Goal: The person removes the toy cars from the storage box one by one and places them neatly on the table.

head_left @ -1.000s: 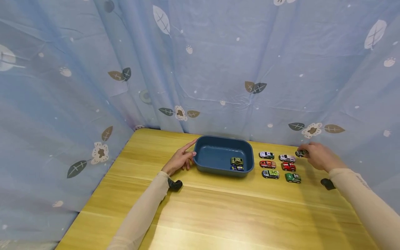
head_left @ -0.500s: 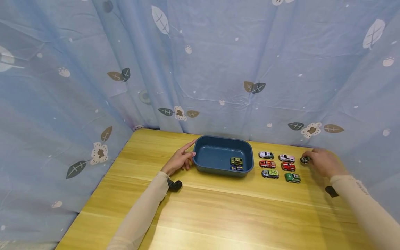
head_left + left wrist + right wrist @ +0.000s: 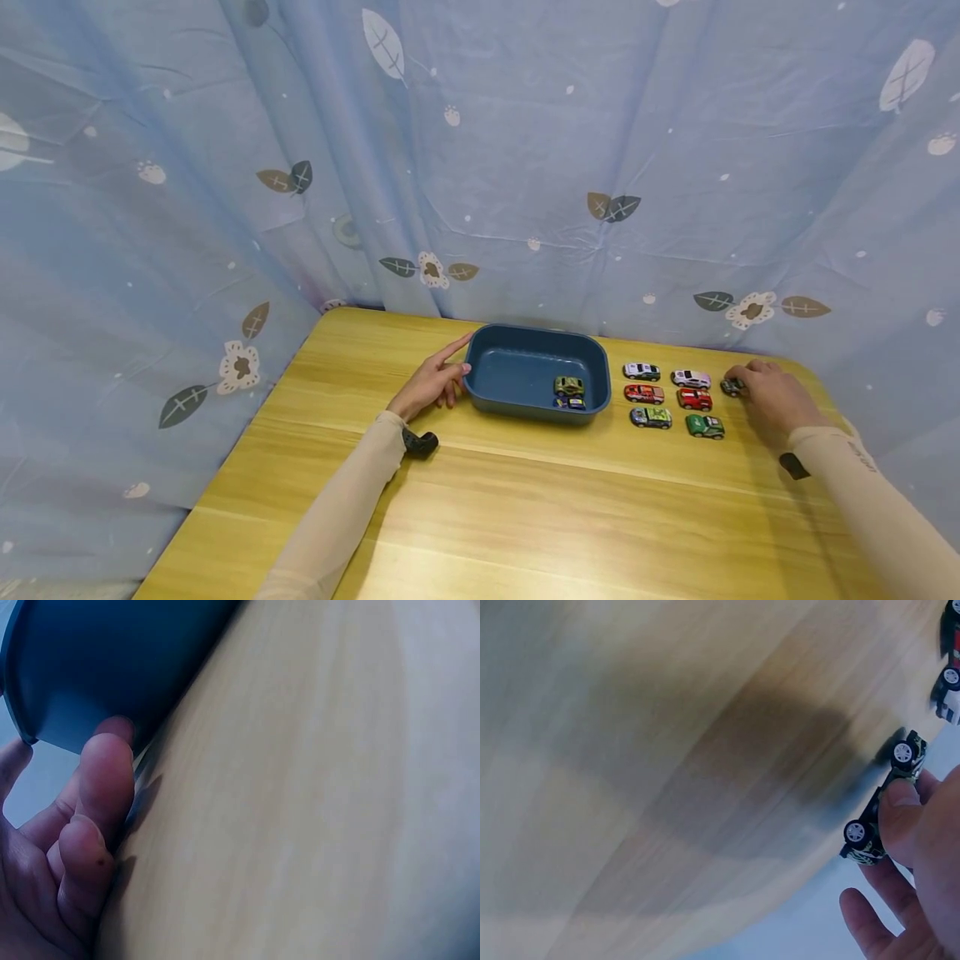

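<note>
My right hand (image 3: pixel 776 394) pinches a dark camouflage toy car (image 3: pixel 885 799) between thumb and fingers, at the right end of the toy cars. In the right wrist view the car's wheels face the wooden tabletop, close over it. My left hand (image 3: pixel 429 385) touches the left end of a dark blue bin (image 3: pixel 525 412), index finger stretched to its far corner and thumb at the rim. The other left fingers bend loosely beside the bin wall. Inside the bin are a green camouflage toy car (image 3: pixel 568 386) and a blue-purple toy car (image 3: pixel 570 403).
Toy cars stand in two columns right of the bin: white (image 3: pixel 642 372), orange-red (image 3: pixel 643 393) and yellow-green (image 3: pixel 650 417), then pale pink (image 3: pixel 691 379), red (image 3: pixel 694 399) and green (image 3: pixel 705 426). A blue curtain (image 3: pixel 525 167) hangs behind the wooden table (image 3: pixel 525 517).
My right hand has shifted right and a little nearer with the dark camouflage toy car, farther from the pale pink one. The left hand and bin have stayed put.
</note>
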### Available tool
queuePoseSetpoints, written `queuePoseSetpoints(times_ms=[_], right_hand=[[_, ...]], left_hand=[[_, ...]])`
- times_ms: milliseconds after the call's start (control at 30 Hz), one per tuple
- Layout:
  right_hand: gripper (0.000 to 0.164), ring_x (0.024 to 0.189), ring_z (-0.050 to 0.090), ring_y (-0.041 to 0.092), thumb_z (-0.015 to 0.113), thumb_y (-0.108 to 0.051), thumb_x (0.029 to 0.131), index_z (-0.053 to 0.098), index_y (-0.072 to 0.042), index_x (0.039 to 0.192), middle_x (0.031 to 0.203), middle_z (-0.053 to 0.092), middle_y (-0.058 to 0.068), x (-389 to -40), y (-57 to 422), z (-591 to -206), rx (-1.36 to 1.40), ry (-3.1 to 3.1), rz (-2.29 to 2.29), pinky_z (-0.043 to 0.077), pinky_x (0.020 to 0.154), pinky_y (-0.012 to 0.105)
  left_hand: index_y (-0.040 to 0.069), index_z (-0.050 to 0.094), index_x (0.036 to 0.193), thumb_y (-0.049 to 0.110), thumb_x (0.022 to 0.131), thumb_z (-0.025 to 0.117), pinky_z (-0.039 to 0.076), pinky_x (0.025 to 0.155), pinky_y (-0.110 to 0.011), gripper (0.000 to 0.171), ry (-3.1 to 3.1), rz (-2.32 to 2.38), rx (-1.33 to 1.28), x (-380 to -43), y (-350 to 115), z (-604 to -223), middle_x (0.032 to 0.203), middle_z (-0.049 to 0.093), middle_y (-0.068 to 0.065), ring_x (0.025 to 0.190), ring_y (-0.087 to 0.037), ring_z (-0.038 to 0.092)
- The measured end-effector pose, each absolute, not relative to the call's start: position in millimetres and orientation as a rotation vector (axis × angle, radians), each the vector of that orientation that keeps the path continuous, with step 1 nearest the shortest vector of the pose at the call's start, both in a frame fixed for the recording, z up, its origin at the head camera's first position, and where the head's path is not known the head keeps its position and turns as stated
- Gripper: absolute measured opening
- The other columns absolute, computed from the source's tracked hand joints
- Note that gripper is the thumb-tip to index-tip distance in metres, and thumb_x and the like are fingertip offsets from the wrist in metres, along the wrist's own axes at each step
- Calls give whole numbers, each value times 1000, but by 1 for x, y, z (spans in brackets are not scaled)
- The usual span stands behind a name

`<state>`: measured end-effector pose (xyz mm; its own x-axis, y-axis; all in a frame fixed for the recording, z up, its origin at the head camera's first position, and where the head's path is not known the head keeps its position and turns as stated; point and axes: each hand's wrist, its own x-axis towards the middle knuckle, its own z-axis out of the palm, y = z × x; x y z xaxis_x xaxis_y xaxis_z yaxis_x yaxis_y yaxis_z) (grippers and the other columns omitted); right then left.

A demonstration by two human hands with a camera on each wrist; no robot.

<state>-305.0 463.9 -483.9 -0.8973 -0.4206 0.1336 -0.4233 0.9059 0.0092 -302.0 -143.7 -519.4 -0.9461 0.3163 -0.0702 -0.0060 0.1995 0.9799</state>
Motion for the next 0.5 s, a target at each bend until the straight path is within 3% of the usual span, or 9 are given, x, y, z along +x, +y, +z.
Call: queuePoseSetpoints(times_ms=[300,500], right_hand=[[36,104,64,55,72,6,87,70,0,122,116,68,34,-302,464,-491,596,-2937,71,52,88,71],[38,108,62,57,71,5,89,67,0,126,120,67,35,-302,462,-491,566,-2967,69,50,90,72]], left_hand=[[53,40,159,33,108,62,45,48,-28,59,2207,1826,300,-301,-143,-519,89,67,-29,53,-20,59],[46,37,164,33,109,61,45,47,-29,61,2217,1823,316,-303,-144,-519,89,67,-30,53,-20,60]])
